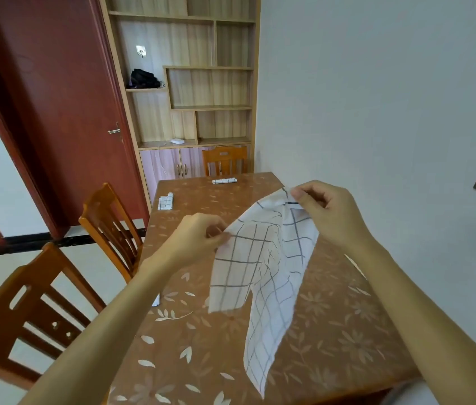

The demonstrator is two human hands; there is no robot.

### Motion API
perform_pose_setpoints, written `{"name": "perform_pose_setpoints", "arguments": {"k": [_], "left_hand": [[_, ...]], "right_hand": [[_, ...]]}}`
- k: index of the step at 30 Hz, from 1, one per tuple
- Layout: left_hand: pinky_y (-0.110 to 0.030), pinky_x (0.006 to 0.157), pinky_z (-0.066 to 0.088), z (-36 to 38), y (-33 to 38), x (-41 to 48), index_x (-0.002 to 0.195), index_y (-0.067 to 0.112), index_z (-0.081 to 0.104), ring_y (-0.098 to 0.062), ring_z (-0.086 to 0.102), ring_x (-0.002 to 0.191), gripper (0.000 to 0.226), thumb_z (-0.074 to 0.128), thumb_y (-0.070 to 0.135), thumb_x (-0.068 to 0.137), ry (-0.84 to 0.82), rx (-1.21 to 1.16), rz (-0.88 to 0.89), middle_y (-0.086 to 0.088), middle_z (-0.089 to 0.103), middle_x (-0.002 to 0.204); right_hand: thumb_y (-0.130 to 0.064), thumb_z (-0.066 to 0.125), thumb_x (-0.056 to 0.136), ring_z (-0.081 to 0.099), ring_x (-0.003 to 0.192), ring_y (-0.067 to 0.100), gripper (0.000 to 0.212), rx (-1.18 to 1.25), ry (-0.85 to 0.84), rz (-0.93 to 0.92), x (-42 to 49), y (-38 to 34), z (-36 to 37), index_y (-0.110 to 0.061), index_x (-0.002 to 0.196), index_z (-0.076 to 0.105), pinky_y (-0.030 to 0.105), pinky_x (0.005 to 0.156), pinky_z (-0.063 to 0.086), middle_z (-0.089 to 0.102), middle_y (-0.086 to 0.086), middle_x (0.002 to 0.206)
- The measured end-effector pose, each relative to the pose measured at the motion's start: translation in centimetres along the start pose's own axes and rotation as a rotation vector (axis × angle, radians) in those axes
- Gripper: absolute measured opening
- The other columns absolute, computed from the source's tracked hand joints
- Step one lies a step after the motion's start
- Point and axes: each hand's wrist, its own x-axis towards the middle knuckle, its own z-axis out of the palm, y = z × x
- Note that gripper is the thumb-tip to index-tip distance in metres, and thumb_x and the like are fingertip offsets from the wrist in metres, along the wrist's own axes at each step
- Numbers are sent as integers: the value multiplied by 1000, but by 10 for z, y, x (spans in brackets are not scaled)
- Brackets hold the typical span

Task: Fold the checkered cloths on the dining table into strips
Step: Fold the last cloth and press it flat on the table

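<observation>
A white cloth with dark checks [263, 276] hangs in the air above the dining table [201, 340], crumpled and drooping toward the near edge. My left hand [198, 238] pinches its left upper edge. My right hand [327, 211] pinches its top corner, higher and further right. Two folded checkered cloths lie on the table: one strip [224, 180] near the far edge and one bundle [166, 201] at the far left edge. A small white piece [155, 301] shows at the table's left edge, mostly hidden behind my left forearm.
Two wooden chairs [108, 229] [26, 314] stand along the table's left side, and a third [224, 160] at the far end. A wall runs close along the right side. Behind are a shelf unit [190, 83] and a red door [64, 112].
</observation>
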Motion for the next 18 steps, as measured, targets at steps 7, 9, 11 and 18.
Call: {"name": "perform_pose_setpoints", "arguments": {"k": [7,9,11,18], "left_hand": [[-22,56,59,-25,30,16,87,12,75,-15,74,64,24,66,31,97,104,-245,-146,-5,75,78],[-26,58,62,-32,43,22,83,11,75,-19,75,65,27,64,31,97,94,-262,-155,-9,76,78],[-21,50,57,-37,54,26,80,11,74,-11,72,55,29,64,32,98,72,-147,-117,-6,73,74],[-14,47,50,-70,63,25,82,10,74,-2,66,49,21,65,23,97,8,-221,-208,-3,71,71]], "right_hand": [[-64,83,60,63,100,1,73,-116,-189,74,-12,-9,0,-44,124,54,18,85,52,67,-18,111],[-60,82,68,64,100,7,65,-220,-200,62,-13,-6,9,-42,123,55,30,85,56,67,-16,110],[-46,79,78,65,86,9,33,-238,-98,37,-10,-2,18,-32,104,67,36,76,58,70,-13,91],[-30,83,79,41,51,9,51,-156,153,44,3,-6,-2,-26,54,39,24,49,32,44,-13,50]]}}
